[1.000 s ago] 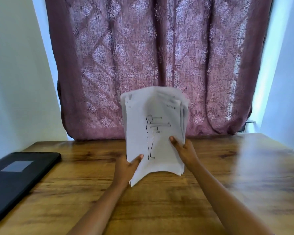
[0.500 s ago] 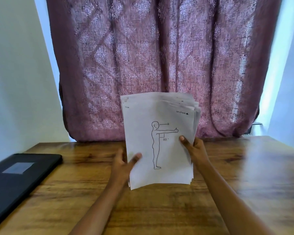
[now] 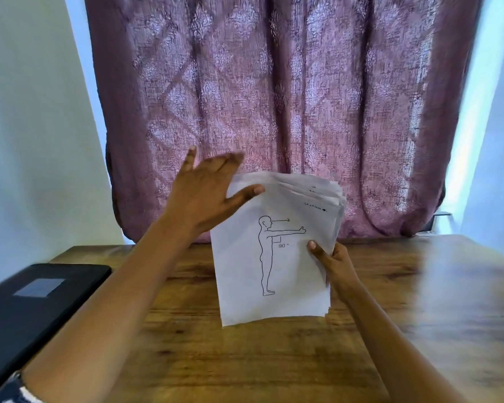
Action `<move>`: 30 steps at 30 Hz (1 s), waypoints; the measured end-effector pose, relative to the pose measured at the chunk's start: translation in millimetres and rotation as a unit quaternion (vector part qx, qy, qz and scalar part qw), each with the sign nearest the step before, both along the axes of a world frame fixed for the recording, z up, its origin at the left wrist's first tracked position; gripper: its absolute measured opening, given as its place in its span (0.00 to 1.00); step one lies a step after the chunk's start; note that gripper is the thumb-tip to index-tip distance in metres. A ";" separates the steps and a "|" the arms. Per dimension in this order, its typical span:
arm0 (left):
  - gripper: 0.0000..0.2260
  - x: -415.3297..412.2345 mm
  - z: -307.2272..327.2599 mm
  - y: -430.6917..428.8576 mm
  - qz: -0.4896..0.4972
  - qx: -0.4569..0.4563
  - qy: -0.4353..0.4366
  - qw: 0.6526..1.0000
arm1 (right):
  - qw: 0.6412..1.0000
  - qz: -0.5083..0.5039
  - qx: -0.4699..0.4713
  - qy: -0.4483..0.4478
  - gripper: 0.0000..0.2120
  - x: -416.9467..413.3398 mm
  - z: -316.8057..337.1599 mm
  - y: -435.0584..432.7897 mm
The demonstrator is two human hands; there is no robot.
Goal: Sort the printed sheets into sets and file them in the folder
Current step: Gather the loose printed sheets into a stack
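Wooden table [image 3: 245, 359], right grip [image 3: 333, 264] pinching upright sheets [image 3: 291, 274], left grip [image 3: 204, 199] splayed

On the top sheet [image 3: 291, 271] of the stack of sheets [image 3: 329, 196], printed in small type: "90 °", set just under the outstretched arm of a line-drawn standing figure [image 3: 265, 257], beside a small right-angle mark. From the figure's head, a short arrow [image 3: 281, 220] pointing right. Near the upper right corner, handwritten in dark ink, something like "Section 4"; letters uneven, last mark uncertain. On a sheet further back, a dark scrawl, too small to read. On the black folder [image 3: 26, 315], a grey label [image 3: 38, 287], nothing legible.
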State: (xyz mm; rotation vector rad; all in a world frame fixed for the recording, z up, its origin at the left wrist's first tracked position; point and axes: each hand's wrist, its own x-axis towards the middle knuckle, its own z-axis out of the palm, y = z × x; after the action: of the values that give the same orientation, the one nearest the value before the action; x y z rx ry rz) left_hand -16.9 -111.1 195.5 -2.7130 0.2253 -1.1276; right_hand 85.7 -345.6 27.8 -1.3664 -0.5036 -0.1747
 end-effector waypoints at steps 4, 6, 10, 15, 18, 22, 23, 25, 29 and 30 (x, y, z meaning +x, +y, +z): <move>0.48 0.2 -1.0 -10.2 -0.020 0.054 0.042 0.997 | 1.000 0.009 -0.001 -0.005 0.38 -1.3 0.3 0.7; 0.49 0.1 -3.2 -8.1 -0.023 0.052 0.061 0.997 | 1.000 0.008 -0.001 -0.005 0.38 -1.1 -1.4 0.9; 0.43 -1.8 2.9 -6.6 -0.035 -0.012 0.019 0.999 | 1.000 0.007 -0.001 -0.007 0.38 -2.1 -0.7 1.8; 0.36 -9.6 0.7 8.7 -0.144 -0.139 -0.179 0.963 | 1.000 0.011 -0.014 -0.011 0.38 -1.6 -0.5 1.4; 0.32 -12.5 -21.5 32.6 -0.277 -0.365 -0.357 0.814 | 1.000 0.011 -0.013 -0.015 0.36 -1.7 -1.5 2.4; 0.51 6.7 -77.1 22.8 -0.301 -0.647 -0.056 0.698 | 1.000 0.004 -0.017 -0.016 0.36 -3.2 -1.6 1.6; 0.53 16.0 -84.4 22.3 -0.311 -0.694 0.003 0.650 | 1.000 0.006 -0.018 -0.015 0.36 -3.8 -1.5 1.5; 0.51 28.4 -94.0 25.4 -0.325 -0.712 0.081 0.616 | 1.000 0.005 -0.012 0.001 0.37 -5.0 -2.6 2.5; 0.27 31.4 -105.6 15.9 -0.326 -0.698 0.113 0.628 | 1.000 0.000 -0.003 0.015 0.38 -7.5 -2.6 2.4; 0.20 29.9 -106.9 11.9 -0.326 -0.689 0.109 0.638 | 1.000 -0.007 -0.002 0.018 0.38 -9.1 -2.2 2.8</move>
State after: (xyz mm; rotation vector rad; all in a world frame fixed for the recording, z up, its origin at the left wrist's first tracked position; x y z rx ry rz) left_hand 13.0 -99.2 88.7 -4.4060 0.6312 -1.4972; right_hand 76.6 -342.8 25.6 -1.3739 -0.4645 -0.1594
